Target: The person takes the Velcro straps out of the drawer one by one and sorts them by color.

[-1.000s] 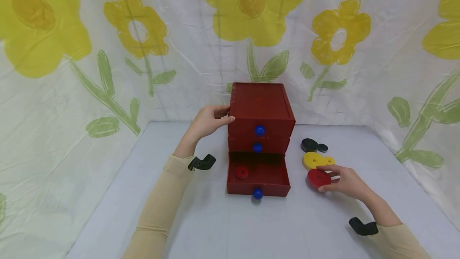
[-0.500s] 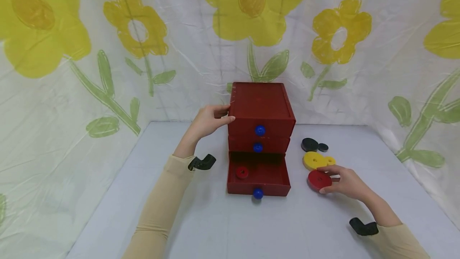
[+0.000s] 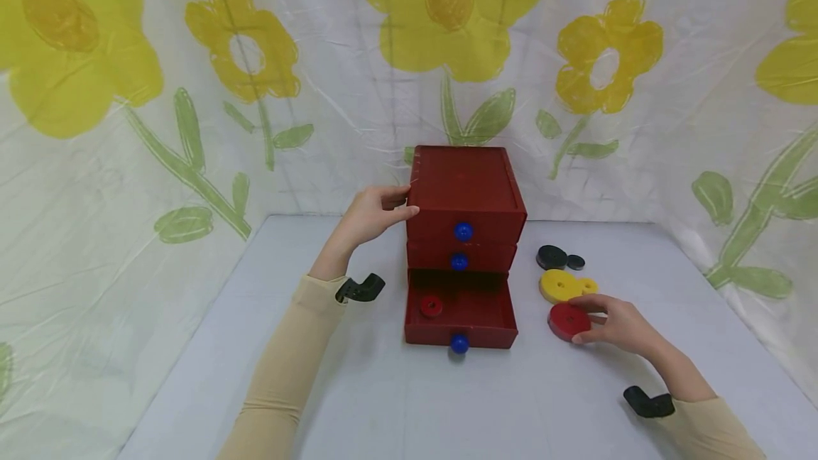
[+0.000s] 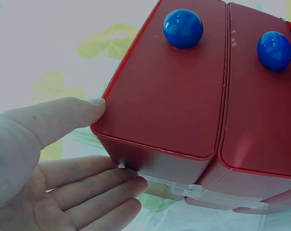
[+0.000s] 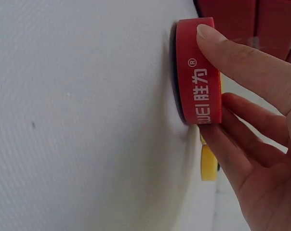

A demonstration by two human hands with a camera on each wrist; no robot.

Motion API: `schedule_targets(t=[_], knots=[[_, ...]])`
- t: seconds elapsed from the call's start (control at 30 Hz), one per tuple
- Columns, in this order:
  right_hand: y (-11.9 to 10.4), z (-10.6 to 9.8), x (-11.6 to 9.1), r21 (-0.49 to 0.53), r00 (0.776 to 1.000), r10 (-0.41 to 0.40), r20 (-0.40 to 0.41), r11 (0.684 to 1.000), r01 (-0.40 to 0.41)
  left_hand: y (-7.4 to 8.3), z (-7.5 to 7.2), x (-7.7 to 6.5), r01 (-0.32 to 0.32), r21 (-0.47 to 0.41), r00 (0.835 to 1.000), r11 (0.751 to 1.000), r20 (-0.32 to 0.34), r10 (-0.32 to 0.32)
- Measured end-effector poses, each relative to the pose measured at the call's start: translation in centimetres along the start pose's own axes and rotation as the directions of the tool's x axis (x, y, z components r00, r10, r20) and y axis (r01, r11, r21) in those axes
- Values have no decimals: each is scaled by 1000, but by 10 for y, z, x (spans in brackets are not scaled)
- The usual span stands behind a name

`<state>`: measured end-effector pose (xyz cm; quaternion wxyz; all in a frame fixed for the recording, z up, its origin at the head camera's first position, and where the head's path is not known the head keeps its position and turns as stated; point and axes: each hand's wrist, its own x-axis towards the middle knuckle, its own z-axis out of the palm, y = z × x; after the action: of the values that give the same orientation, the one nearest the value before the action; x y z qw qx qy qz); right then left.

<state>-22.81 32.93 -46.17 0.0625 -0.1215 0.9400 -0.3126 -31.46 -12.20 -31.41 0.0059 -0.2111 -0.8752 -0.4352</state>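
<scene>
My left hand [image 3: 377, 215] rests on the left upper front corner of a dark red drawer cabinet [image 3: 463, 179]. In the left wrist view its thumb touches the front edge, while the fingers [image 4: 95, 185] lie nearly straight along the side. My right hand [image 3: 616, 324] grips a large red tape roll [image 3: 569, 322] between thumb and fingers at the table's right. White lettering shows on the roll [image 5: 199, 77] in the right wrist view; it stands close to or on the table. The bottom drawer [image 3: 473, 311] is pulled out, with a small red roll [image 3: 431, 306] inside on the left.
Behind the red roll lie a large yellow roll [image 3: 558, 285] beside a small yellow one [image 3: 588, 285]. Farther back are a large black roll [image 3: 551, 257] and a small black one [image 3: 575, 262]. Blue knobs [image 3: 459, 344] stick out from the drawers. A flowered curtain [image 3: 332, 126] surrounds the white table.
The right hand and the large red roll have shifted very slightly to the right. The left hand stays on the cabinet.
</scene>
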Motion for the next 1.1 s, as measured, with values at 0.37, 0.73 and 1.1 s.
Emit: schedule_targets(t=[0.37, 0.73, 1.1], knots=[[3, -1, 0, 2, 999, 33, 4, 999, -33, 0, 0, 0, -1, -5, 1000, 1000, 2, 1], [1, -10, -1, 13, 1000, -22, 19, 1000, 22, 2, 0, -1, 16, -3, 1000, 1000, 5, -16], [-33, -24, 3, 26, 996, -81, -49, 996, 82, 2, -1, -1, 21, 4, 1000, 1000, 7, -21]])
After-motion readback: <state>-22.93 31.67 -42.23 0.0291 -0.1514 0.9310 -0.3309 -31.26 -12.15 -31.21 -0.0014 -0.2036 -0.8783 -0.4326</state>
